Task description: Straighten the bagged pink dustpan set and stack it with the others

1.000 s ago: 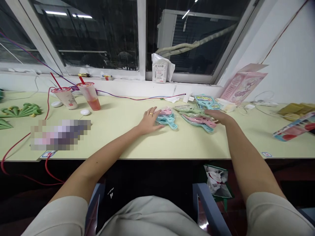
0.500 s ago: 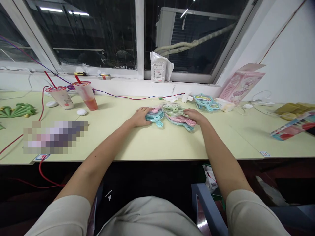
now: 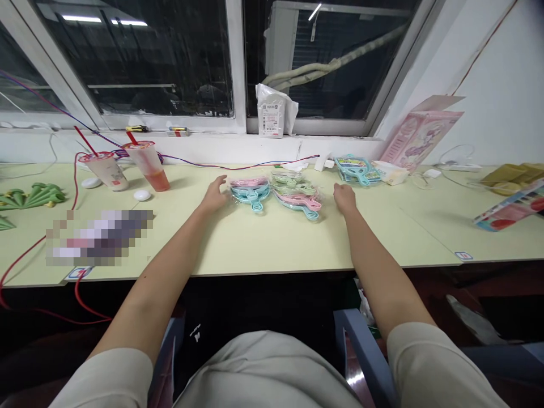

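Note:
Two piles of plastic-wrapped, handled items lie side by side on the pale yellow table. The left pile is pink over blue; the right pile shows green, pink and blue. Just left of the left pile, my left hand has its fingers apart and holds nothing. My right hand is right of the right pile, not touching it; its fingers are curled and partly hidden, so its grip is unclear. Behind it lies another bunch of blue wrapped items.
Two cups with red straws and a blurred-out object are on the left, with green pieces beyond. A pink box leans at the back right. A white package stands on the sill.
Both hands have come off the piles and moved outward. The two piles now sit further left in view, with a small gap between them.

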`<state>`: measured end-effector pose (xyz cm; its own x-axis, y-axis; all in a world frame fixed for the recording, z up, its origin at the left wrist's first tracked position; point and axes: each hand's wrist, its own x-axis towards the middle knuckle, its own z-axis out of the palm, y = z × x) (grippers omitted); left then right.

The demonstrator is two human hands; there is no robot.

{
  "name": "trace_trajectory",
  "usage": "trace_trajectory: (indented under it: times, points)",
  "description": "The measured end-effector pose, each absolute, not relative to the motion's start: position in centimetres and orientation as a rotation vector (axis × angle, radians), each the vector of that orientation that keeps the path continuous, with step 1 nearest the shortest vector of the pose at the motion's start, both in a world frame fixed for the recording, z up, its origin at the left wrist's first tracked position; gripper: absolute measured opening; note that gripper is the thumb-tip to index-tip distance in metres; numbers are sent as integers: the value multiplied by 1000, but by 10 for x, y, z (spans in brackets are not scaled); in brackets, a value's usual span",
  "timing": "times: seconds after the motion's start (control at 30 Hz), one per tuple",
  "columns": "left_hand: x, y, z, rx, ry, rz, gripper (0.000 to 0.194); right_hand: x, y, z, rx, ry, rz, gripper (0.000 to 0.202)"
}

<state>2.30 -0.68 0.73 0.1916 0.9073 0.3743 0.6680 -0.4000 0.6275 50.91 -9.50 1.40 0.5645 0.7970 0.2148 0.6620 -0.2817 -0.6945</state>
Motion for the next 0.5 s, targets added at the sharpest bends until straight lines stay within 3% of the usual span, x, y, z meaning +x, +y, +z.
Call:
trace_trajectory:
  times: [0.1, 0.2, 0.5]
  points:
    - [21, -4, 1, 2065, 1875, 946, 55, 518, -98, 3, -2142, -1131, 185, 27]
    - [24, -4, -2, 2181, 1993, 769, 37, 512, -97, -2, -2122, -1267, 220, 26]
    - [27, -7, 0, 2181, 1989, 742, 33, 507, -95, -1, -2100, -1367, 281, 27]
